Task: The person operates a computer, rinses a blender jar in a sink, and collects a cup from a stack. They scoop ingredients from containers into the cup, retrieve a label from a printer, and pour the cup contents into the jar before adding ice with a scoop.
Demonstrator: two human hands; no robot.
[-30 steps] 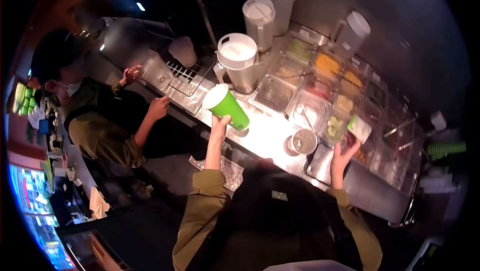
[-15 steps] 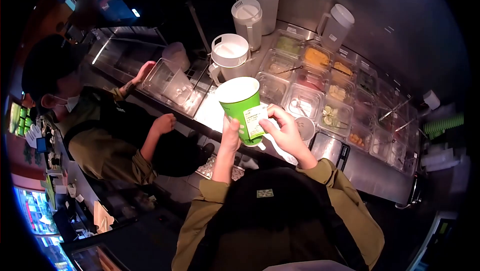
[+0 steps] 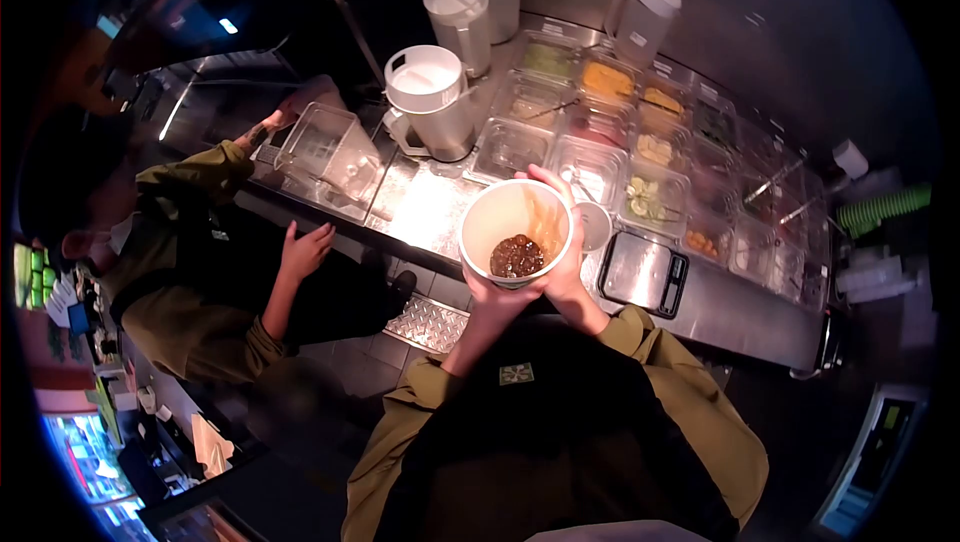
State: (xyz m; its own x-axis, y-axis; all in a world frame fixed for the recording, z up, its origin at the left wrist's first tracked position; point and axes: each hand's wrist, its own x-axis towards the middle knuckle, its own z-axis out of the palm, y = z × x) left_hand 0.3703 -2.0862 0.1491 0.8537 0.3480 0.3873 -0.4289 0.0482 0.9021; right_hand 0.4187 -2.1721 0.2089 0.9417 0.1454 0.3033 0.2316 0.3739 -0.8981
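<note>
A paper cup (image 3: pixel 487 220) is tipped toward me in both hands, its white inside showing. Dark, glossy tapioca pearls (image 3: pixel 517 257) lie at its bottom, and a brown smear runs up the right inner wall. My left hand (image 3: pixel 492 304) grips the cup from below on the left. Around its right side wraps my right hand (image 3: pixel 567 267), fingertips showing past the far rim. The cup's outside and label are mostly hidden. Just right of my right hand is a round pale container (image 3: pixel 595 229), beside a flat black-edged kitchen scale (image 3: pixel 640 272).
Several clear topping tubs (image 3: pixel 655 199) fill the steel counter (image 3: pixel 740 327) ahead and right. Pitchers (image 3: pixel 430 107) stand behind on the left. A co-worker (image 3: pixel 195 272) stands at left, one hand near a clear plastic container (image 3: pixel 325 157). Stacked green lids (image 3: pixel 882 214) are far right.
The green cup has tilted toward me, so its inside now shows instead of its labelled side. My right hand has moved from the label to around the cup. The co-worker's nearer hand has opened.
</note>
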